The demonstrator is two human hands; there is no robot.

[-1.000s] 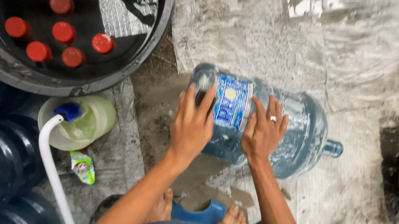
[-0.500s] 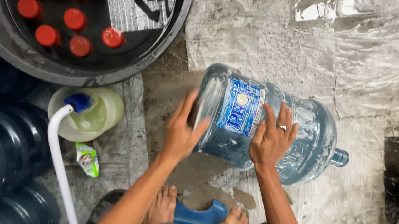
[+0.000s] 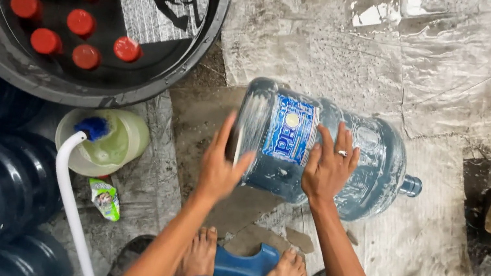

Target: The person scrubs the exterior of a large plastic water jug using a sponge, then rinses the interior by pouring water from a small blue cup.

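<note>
While the big blue water jug (image 3: 322, 150) lies on its side on the wet floor (image 3: 463, 87), we see left hand (image 3: 220, 170) and right hand (image 3: 327, 170) pressed flat, fingers spread, gripping nothing. We judge slick plastic could slip and roll toward the black tub (image 3: 208, 40).

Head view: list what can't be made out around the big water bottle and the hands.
- Water bottle: its underside is hidden against the wet floor, and whether its neck is capped is too small to tell.
- Left hand: motion-blurred, so its finger contact is unclear.
- Right hand: the palm is hidden.
- Black basin: cut off by the top and left edges.
</note>
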